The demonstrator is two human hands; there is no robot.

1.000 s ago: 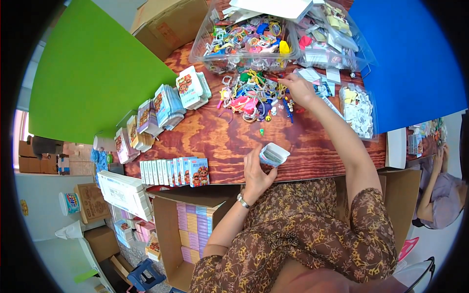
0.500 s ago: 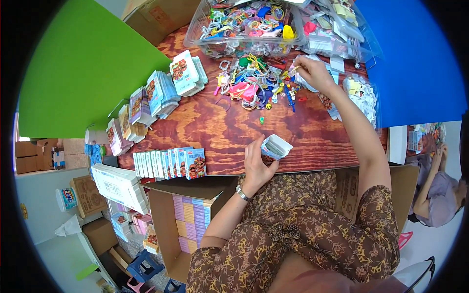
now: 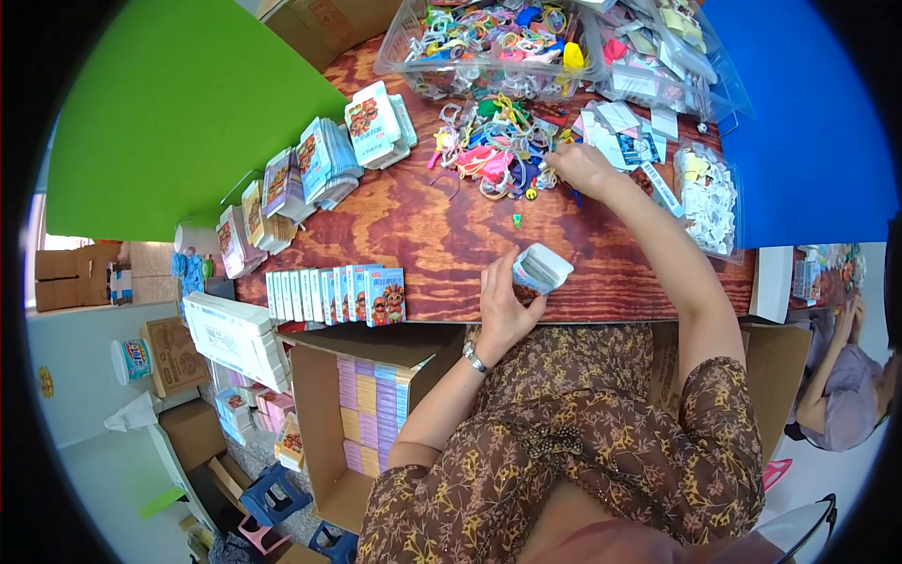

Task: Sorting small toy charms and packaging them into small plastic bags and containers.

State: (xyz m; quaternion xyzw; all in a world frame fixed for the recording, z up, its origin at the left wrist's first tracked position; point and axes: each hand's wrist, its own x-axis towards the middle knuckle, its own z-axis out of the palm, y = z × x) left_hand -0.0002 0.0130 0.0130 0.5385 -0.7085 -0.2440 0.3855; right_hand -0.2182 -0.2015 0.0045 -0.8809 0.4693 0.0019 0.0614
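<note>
My left hand (image 3: 507,305) is wrapped round a small open cardboard box (image 3: 545,271) near the table's front edge, its open top tilted up and something pale inside. My right hand (image 3: 584,171) reaches to the right edge of a pile of small colourful trinkets (image 3: 489,155), its fingers drawn together; what they pinch, if anything, is hidden. A tiny green trinket (image 3: 517,221) lies alone between the pile and the box. Beside the right hand lie loose cards and flat packets (image 3: 639,146).
Clear plastic bins of trinkets (image 3: 489,80) and packets (image 3: 658,89) stand at the back. A tray of white pieces (image 3: 709,202) sits right. Flattened box stacks (image 3: 324,164) and a row of upright boxes (image 3: 338,296) are left. Green (image 3: 178,122) and blue (image 3: 808,122) panels flank the table.
My right hand has come down and nearer, from above the packets to the pile's right edge. The left hand keeps its hold on the small box. The whole view has shifted slightly.
</note>
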